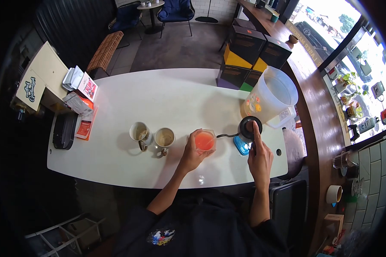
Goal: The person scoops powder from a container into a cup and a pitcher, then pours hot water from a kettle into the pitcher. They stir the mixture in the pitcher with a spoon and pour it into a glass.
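Observation:
My left hand point(194, 150) is wrapped around a clear glass point(205, 140) of orange-pink drink. My right hand point(260, 159) grips the handle of a black gooseneck kettle point(246, 128), the index finger stretched over its lid. The kettle's thin spout points left, its tip close to the glass rim; no stream can be made out. Left of the glass stand two mugs, a nearer one point(164, 138) and another mug point(140, 132), both with residue inside. A blue object point(242, 146) shows partly beneath the kettle.
A large translucent plastic container point(270, 96) stands at the right end of the white table point(158, 94). Black boxes point(244, 47) are stacked beyond it. On the left are a cream display box point(40, 79), printed cards point(86, 92) and a black tray point(65, 132).

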